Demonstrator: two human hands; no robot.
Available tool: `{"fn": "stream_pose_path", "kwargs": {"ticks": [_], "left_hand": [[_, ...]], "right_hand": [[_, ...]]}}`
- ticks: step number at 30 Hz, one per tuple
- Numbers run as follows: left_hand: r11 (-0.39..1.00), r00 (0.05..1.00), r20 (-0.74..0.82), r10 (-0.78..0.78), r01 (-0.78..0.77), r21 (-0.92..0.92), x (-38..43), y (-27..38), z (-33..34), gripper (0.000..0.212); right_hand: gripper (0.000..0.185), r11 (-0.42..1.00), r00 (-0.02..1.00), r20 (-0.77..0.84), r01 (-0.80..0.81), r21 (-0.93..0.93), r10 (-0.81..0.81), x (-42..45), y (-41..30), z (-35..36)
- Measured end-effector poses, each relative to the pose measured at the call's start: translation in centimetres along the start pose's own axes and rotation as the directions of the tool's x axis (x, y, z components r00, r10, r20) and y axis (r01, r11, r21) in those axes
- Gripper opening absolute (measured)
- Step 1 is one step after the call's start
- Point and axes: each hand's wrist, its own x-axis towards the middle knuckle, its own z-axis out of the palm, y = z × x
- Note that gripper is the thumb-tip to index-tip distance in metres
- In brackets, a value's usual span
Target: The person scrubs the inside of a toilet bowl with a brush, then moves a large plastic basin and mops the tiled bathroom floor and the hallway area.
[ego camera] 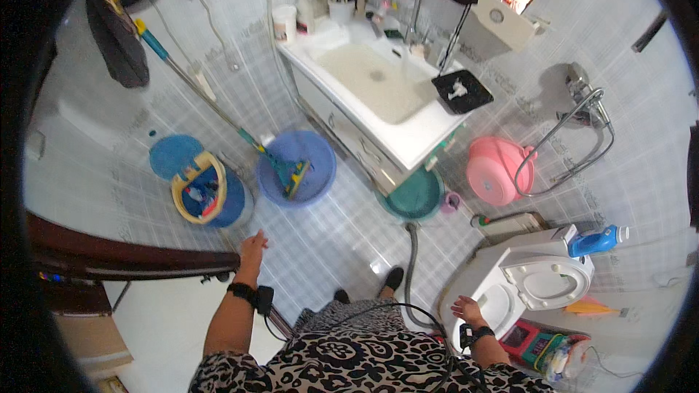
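My left hand (254,245) is held out over the tiled floor, empty, its fingers loosely apart. Nearest to it are a blue bin (235,199) with a cream rim, holding some rubbish, and a dark door edge. A sponge mop (205,98) leans beyond, its head resting in a blue-purple basin (322,169). My right hand (468,308), also empty with fingers spread, hovers in front of the toilet bowl (497,305); I cannot tell whether it touches the rim. The toilet's lid and seat are up.
Ahead stands a white washbasin cabinet (404,144) with cloudy water in its sink. A green basin (420,196), a purple cup (451,202) and pink basins (491,174) sit to its right. A grey hose (413,262) crosses the floor. A blue bottle (595,241) lies on the toilet tank.
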Motion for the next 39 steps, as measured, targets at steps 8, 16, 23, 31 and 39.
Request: {"fn": "stream_pose_path", "kwargs": {"ticks": [8, 16, 23, 31, 39], "left_hand": [[0.97, 0.949, -0.301, 0.092, -0.153, -0.189, 9.2, -5.9, -10.5, 0.04], [0.959, 0.962, -0.265, 0.06, -0.13, -0.252, 11.7, 8.7, -11.0, 0.033], [0.934, 0.975, -0.224, 0.008, -0.087, -0.346, 14.9, 15.8, -18.1, 0.046], [0.886, 0.939, 0.022, 0.345, -0.317, -0.339, 32.5, 20.4, -26.4, 0.071], [0.964, 0.995, 0.088, 0.038, -0.013, -0.265, 43.3, 27.0, -24.7, 0.083]], "right_hand": [[0.041, 0.919, 0.945, 0.043, 0.326, -0.223, -0.324, -4.8, -10.9, 11.0], [0.038, 0.81, 0.863, 0.078, 0.496, -0.314, -0.499, -4.6, -19.9, 16.5], [0.035, 0.626, 0.72, 0.285, 0.692, -0.358, -0.633, -6.2, -27.1, 26.2], [0.033, 0.54, 0.603, 0.057, 0.749, -0.385, -0.796, -11.1, -25.9, 31.0], [0.033, 0.681, 0.64, -0.245, 0.634, -0.367, -0.728, -20.5, -16.1, 35.8]]}}
